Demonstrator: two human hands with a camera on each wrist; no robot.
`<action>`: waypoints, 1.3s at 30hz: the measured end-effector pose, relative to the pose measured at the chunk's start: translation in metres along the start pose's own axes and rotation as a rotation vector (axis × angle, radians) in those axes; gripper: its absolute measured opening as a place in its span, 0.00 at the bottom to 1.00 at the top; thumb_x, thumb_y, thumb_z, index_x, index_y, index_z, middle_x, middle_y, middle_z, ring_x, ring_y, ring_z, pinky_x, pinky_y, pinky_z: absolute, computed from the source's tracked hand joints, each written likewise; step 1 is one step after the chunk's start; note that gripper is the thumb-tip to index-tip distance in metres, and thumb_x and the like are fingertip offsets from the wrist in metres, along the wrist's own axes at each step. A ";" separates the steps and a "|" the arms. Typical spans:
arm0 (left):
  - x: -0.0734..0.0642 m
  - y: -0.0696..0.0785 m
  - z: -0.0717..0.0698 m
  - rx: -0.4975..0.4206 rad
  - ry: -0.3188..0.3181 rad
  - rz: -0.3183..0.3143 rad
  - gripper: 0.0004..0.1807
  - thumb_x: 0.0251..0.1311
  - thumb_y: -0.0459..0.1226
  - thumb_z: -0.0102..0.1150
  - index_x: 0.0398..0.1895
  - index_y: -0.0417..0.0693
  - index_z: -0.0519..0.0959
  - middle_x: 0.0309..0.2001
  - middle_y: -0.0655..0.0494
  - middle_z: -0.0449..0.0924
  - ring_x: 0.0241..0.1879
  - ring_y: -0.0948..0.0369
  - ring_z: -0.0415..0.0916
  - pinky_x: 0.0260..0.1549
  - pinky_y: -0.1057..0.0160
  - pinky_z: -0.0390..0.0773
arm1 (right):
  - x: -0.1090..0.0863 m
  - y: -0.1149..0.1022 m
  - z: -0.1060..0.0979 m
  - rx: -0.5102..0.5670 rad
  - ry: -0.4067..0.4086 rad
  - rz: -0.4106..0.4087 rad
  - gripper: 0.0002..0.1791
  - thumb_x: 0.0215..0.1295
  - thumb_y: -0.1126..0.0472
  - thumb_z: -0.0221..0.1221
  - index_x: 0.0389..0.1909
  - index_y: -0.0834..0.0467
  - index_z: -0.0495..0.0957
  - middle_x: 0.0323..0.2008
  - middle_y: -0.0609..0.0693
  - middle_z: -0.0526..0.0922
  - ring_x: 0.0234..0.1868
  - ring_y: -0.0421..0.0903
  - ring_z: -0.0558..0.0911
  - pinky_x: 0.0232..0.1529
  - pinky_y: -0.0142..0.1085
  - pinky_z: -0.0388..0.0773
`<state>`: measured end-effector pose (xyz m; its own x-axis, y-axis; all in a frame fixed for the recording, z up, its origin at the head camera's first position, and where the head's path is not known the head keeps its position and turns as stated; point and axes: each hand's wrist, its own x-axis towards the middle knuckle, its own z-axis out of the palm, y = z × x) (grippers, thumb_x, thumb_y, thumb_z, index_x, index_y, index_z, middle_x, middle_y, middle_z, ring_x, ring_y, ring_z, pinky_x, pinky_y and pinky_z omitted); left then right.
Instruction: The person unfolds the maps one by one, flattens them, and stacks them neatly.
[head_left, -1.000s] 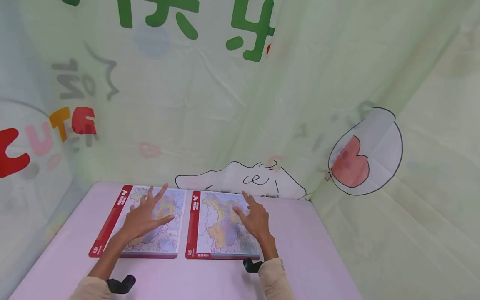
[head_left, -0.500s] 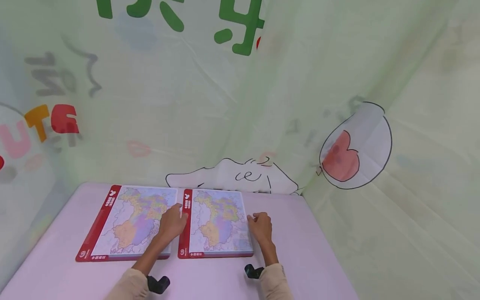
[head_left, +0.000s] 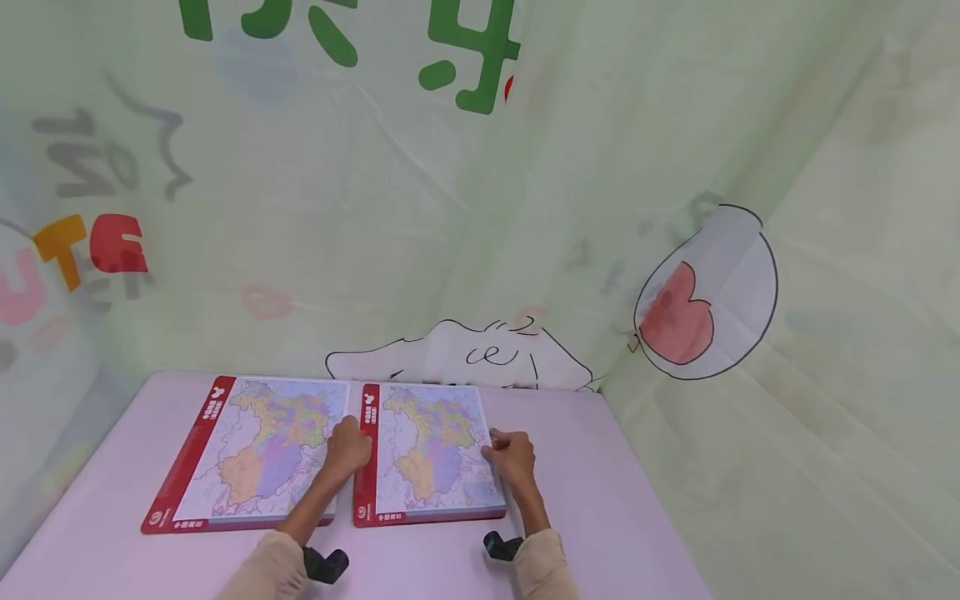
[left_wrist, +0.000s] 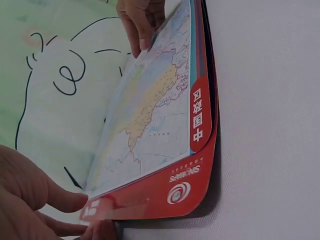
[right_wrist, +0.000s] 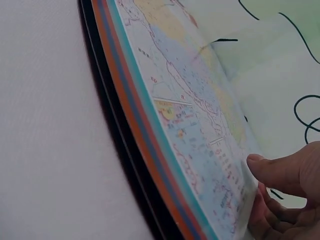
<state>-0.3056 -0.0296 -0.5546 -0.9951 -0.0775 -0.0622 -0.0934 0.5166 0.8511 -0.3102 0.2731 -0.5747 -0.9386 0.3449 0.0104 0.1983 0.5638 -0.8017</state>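
Left hand (head_left: 348, 447) and right hand (head_left: 513, 455) pinch the right booklet (head_left: 427, 458) with fingers, long red band (head_left: 365, 479) pointing away.

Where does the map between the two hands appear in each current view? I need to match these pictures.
Head: the map lies low, near centre, between the left hand and right hand.
Left wrist: the map crosses the middle from the top to below centre.
Right wrist: the map slants from upper left to bottom centre.
Shared landmark: the black swirl beyond it; upper left in left wrist, far right in right wrist.
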 end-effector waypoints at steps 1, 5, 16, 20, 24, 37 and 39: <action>0.000 0.000 0.000 -0.013 0.001 -0.007 0.18 0.71 0.28 0.55 0.57 0.20 0.72 0.45 0.29 0.82 0.40 0.41 0.85 0.35 0.52 0.85 | -0.001 -0.001 0.000 0.007 0.002 0.006 0.24 0.66 0.69 0.73 0.63 0.64 0.86 0.38 0.57 0.87 0.36 0.47 0.80 0.35 0.32 0.75; -0.003 -0.001 0.001 -0.066 0.021 0.002 0.19 0.71 0.27 0.57 0.61 0.22 0.73 0.48 0.28 0.84 0.43 0.41 0.87 0.36 0.53 0.86 | -0.004 -0.002 -0.004 0.083 0.001 -0.006 0.25 0.62 0.74 0.74 0.62 0.65 0.86 0.37 0.59 0.87 0.34 0.48 0.82 0.37 0.32 0.77; -0.003 -0.014 -0.008 -0.116 0.058 0.064 0.22 0.70 0.26 0.62 0.65 0.32 0.77 0.49 0.33 0.87 0.45 0.42 0.89 0.37 0.52 0.88 | 0.000 0.004 -0.003 0.244 0.013 -0.018 0.27 0.56 0.79 0.74 0.59 0.62 0.88 0.36 0.58 0.85 0.33 0.46 0.81 0.34 0.28 0.78; -0.003 -0.014 -0.016 -0.074 0.109 0.103 0.21 0.64 0.27 0.64 0.61 0.33 0.81 0.44 0.37 0.90 0.42 0.44 0.90 0.36 0.54 0.84 | -0.001 -0.007 -0.006 0.237 0.037 -0.030 0.28 0.55 0.80 0.73 0.58 0.61 0.89 0.37 0.59 0.85 0.31 0.45 0.80 0.32 0.28 0.76; -0.001 -0.015 -0.026 -0.060 0.141 0.149 0.21 0.60 0.27 0.64 0.59 0.34 0.83 0.41 0.38 0.91 0.38 0.46 0.90 0.31 0.56 0.79 | -0.005 -0.022 -0.016 0.212 0.074 -0.053 0.28 0.55 0.80 0.73 0.58 0.62 0.89 0.38 0.63 0.86 0.32 0.46 0.80 0.33 0.29 0.76; 0.000 -0.034 -0.082 0.006 0.174 0.104 0.23 0.63 0.29 0.62 0.63 0.36 0.82 0.48 0.34 0.90 0.45 0.40 0.89 0.35 0.54 0.76 | -0.001 -0.024 -0.060 0.108 0.270 0.003 0.26 0.58 0.77 0.71 0.59 0.60 0.89 0.43 0.64 0.88 0.38 0.51 0.81 0.40 0.39 0.69; 0.001 -0.038 -0.093 0.015 0.181 0.087 0.24 0.64 0.29 0.61 0.64 0.35 0.81 0.49 0.33 0.89 0.47 0.38 0.88 0.37 0.51 0.76 | -0.003 -0.027 -0.066 0.105 0.303 0.003 0.26 0.58 0.76 0.71 0.59 0.61 0.89 0.44 0.66 0.88 0.37 0.51 0.81 0.40 0.39 0.69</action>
<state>-0.3001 -0.1286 -0.5385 -0.9773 -0.1828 0.1073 -0.0088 0.5407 0.8412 -0.2945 0.3067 -0.5141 -0.8084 0.5626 0.1729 0.1555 0.4875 -0.8592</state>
